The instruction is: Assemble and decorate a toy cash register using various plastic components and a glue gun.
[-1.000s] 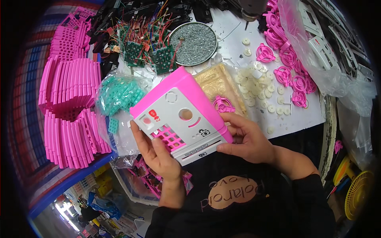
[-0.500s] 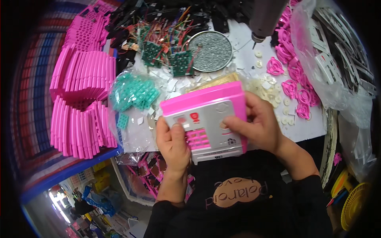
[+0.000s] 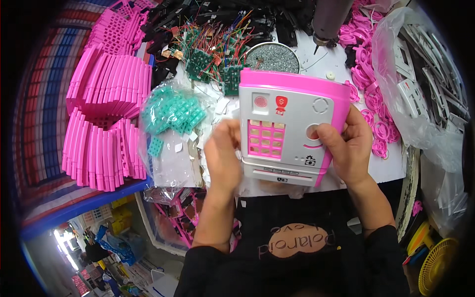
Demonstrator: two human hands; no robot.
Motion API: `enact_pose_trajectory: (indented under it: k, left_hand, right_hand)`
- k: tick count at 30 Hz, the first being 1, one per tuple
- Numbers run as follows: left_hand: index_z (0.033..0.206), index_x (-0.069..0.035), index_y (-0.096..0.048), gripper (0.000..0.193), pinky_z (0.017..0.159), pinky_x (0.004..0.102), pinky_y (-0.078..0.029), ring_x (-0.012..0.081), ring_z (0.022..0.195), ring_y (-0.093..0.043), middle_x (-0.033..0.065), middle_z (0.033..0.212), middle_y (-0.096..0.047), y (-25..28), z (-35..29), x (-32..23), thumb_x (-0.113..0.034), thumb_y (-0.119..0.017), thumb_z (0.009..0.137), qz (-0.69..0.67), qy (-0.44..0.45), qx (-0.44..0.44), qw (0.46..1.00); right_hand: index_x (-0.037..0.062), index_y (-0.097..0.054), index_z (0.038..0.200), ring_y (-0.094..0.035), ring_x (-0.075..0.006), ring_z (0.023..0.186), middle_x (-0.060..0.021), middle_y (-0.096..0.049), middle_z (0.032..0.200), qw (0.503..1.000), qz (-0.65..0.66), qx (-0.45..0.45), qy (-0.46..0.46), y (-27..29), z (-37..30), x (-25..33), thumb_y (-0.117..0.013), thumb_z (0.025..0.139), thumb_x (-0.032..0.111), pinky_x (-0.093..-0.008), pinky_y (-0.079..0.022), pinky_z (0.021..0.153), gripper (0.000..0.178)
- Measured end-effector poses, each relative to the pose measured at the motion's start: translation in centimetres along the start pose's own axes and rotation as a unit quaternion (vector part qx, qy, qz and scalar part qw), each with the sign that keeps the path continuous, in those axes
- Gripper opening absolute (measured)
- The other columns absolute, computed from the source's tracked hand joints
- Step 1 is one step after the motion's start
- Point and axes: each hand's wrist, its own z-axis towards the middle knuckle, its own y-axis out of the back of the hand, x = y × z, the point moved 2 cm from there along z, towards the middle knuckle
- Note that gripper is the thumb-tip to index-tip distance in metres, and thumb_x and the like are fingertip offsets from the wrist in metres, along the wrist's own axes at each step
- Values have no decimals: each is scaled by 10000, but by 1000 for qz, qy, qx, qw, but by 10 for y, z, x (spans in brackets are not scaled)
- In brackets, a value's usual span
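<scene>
A pink and light-grey plastic toy-safe front panel (image 3: 292,141) is tilted up over the table, its grey face toward me. It has a grid of square keypad openings, through which pale material shows. My right hand (image 3: 354,146) grips its right edge, thumb pressed on the face near the round hole and fingers behind. My left hand (image 3: 222,156) is beside the panel's left edge, blurred by motion; whether it touches the panel I cannot tell. Beyond my left hand lies a clear bag of teal rubber keypads (image 3: 173,111).
Stacked pink panels (image 3: 106,148) stand at left. Wired green circuit boards (image 3: 200,64) and a round tin of small metal screws (image 3: 277,57) lie at the back, near a hanging power screwdriver (image 3: 326,24). Pink rings (image 3: 378,116) and a bag of grey parts (image 3: 420,79) fill the right.
The panel has moved right and turned more squarely toward me, still in my right hand. My left hand has come off its face to beside the left edge.
</scene>
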Motion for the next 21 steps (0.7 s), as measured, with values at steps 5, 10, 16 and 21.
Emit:
enact_pose_trajectory:
  k: [5,10,16,21]
  left_hand:
    - [823,-6,-578,437,604,262,-378,68,668,-439,-9,704,-519,-18,-30,4,-298,-428,1113,141,-75,-74,984]
    - [777,-21,-524,441,595,267,-387,65,659,-439,-18,693,-516,-23,-18,-1,-293,-436,1113,151,-117,-92,977]
    - [1074,47,-671,484,757,274,-507,115,854,-649,90,963,-713,-3,-16,3,-340,-387,1128,156,-111,-75,979]
    - [1040,8,-669,289,748,299,-461,173,817,-582,76,882,-628,5,9,-19,-270,-589,1027,213,-191,38,957]
  right_hand:
    - [-54,-560,1217,-714,-163,931,-161,-720,1082,1000,-8,-4,-13,3,0,-11,-703,970,83,-286,-585,836,317]
    - [-46,-549,1255,-694,-138,954,-137,-721,1092,1000,-27,-8,4,-2,2,-16,-710,954,70,-271,-576,845,361]
    - [-31,-525,1347,-671,-134,1064,-119,-716,1161,972,-91,145,-159,21,-2,-12,-716,908,-10,-279,-558,901,480]
    - [22,-618,1240,-701,-199,995,-102,-724,1155,949,-256,182,10,39,16,-19,-746,867,41,-326,-562,867,395]
